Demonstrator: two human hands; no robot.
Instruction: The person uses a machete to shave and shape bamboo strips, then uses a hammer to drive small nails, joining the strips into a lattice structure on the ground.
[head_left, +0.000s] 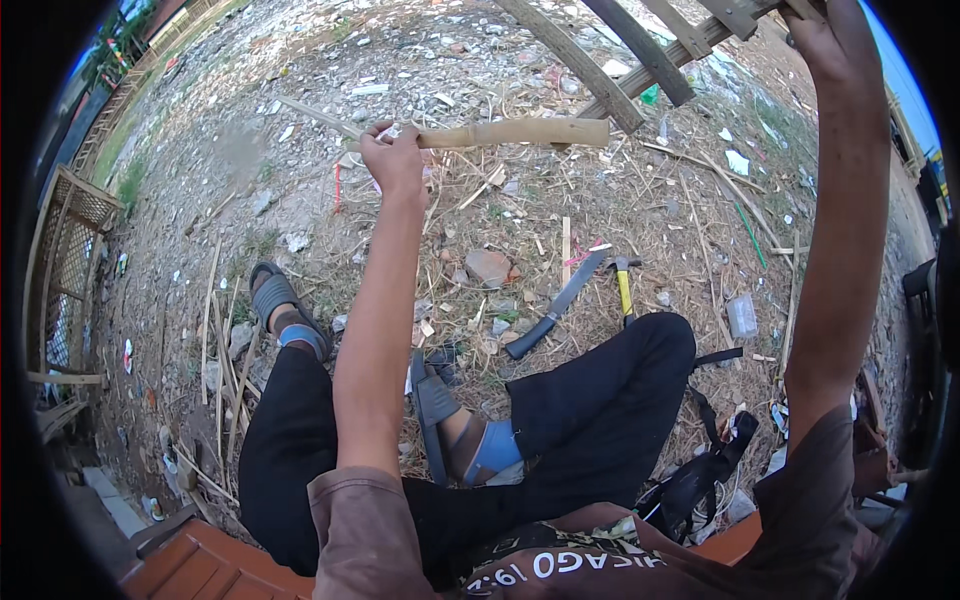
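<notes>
The left hand (393, 158) grips a bamboo strip (515, 132) above littered ground (180, 310); the right hand (835, 40) grips a slatted wooden frame (663, 72). A knife (572, 297) and hammer (625, 288) lie near the right knee (660, 347).

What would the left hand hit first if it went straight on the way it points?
Past the bamboo strip it grips, the left hand would probably meet the littered ground first, though depth is hard to judge.

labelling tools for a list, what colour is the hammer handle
The hammer handle is mostly yellow, seen best in the head view.
</notes>
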